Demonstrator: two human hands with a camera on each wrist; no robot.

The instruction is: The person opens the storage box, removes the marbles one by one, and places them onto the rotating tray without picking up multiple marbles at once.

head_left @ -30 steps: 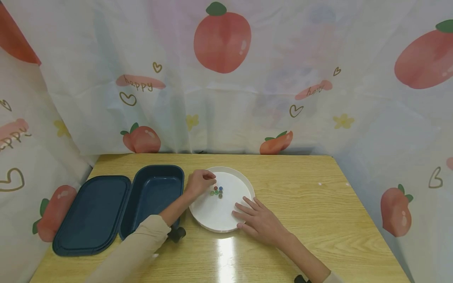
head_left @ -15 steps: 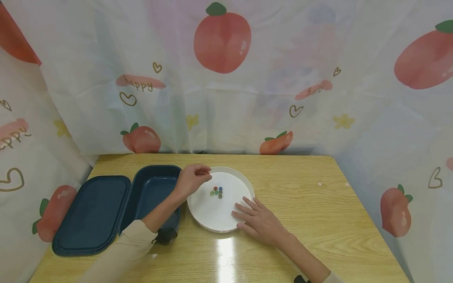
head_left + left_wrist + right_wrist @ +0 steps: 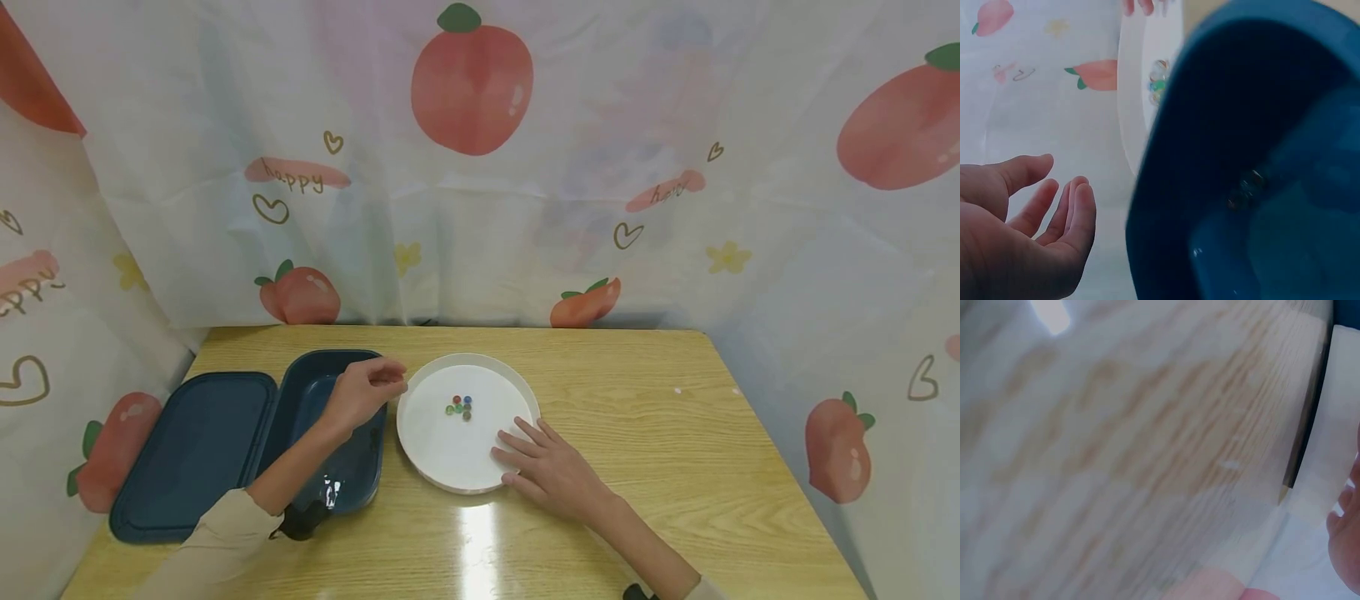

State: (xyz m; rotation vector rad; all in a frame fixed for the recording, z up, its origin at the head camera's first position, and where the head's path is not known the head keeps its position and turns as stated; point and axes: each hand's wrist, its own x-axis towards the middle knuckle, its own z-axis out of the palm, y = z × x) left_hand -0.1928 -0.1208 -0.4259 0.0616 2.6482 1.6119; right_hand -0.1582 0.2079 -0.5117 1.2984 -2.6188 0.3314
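My left hand (image 3: 366,392) hovers over the far right part of a deep dark blue box (image 3: 367,492). In the left wrist view its fingers are loosely bent, with a gap to the thumb and nothing between them. A few glassy marbles (image 3: 1247,189) lie inside the box. To the right, a round white tray (image 3: 427,454) carries a small cluster of red, blue, green and brownish marbles (image 3: 459,407). My right hand (image 3: 555,467) rests on the tray's right rim with its fingers spread.
A flat dark blue lid (image 3: 191,454) lies left of the box on the wooden table (image 3: 660,417). Behind the table hangs a white curtain (image 3: 480,225) printed with peaches, and similar cloth covers both sides.
My left hand has moved left from over the tray to above the box. The right hand and the marbles on the tray stay in place.
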